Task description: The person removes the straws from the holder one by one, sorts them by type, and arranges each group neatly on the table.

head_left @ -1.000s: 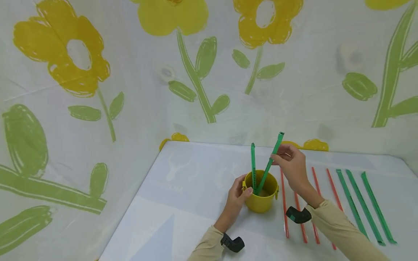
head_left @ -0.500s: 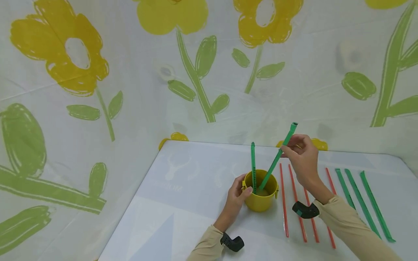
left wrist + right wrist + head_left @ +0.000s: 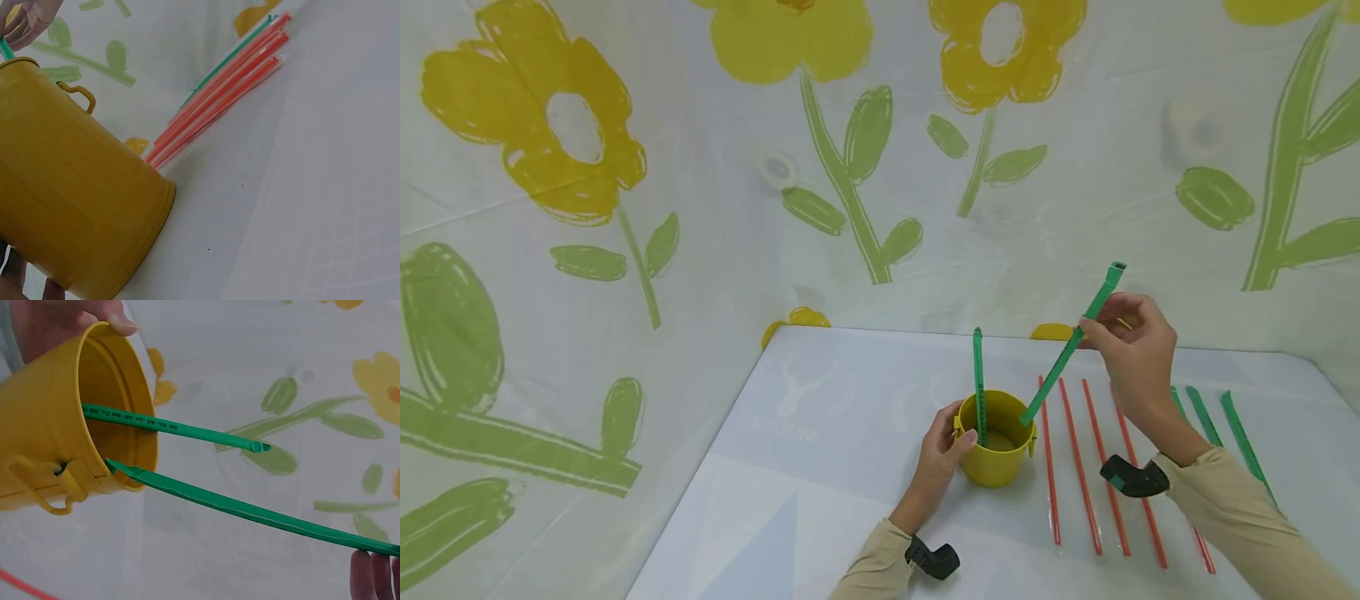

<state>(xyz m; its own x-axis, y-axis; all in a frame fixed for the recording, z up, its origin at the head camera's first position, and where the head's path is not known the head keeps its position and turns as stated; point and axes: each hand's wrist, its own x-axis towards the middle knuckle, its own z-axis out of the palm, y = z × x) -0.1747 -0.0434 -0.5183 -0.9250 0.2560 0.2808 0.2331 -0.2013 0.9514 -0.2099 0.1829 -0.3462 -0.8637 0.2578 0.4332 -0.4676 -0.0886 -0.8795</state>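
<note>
A small yellow bucket [image 3: 996,468] stands on the table, its looped side handle [image 3: 37,487] plain in the right wrist view. My left hand [image 3: 942,454] grips its left side, thumb over the rim. One green paper-wrapped straw [image 3: 978,358] leans upright inside the bucket. Between the thumb and fingers of my right hand [image 3: 1138,354] is another green wrapped straw [image 3: 1063,358], pinched near its upper part and tilted up to the right. Its lower tip is at the bucket's right rim; whether it touches is unclear.
Several red straws [image 3: 1080,467] in clear wrappers lie side by side right of the bucket. Beyond them lie more green wrapped straws [image 3: 1240,425], partly hidden by my right forearm. A flower-printed curtain [image 3: 722,208] hangs behind the white table [image 3: 820,500].
My right hand has moved up and to the right, drawing the green straw's lower end from the bucket's bottom to its rim. My left hand and the bucket have stayed put.
</note>
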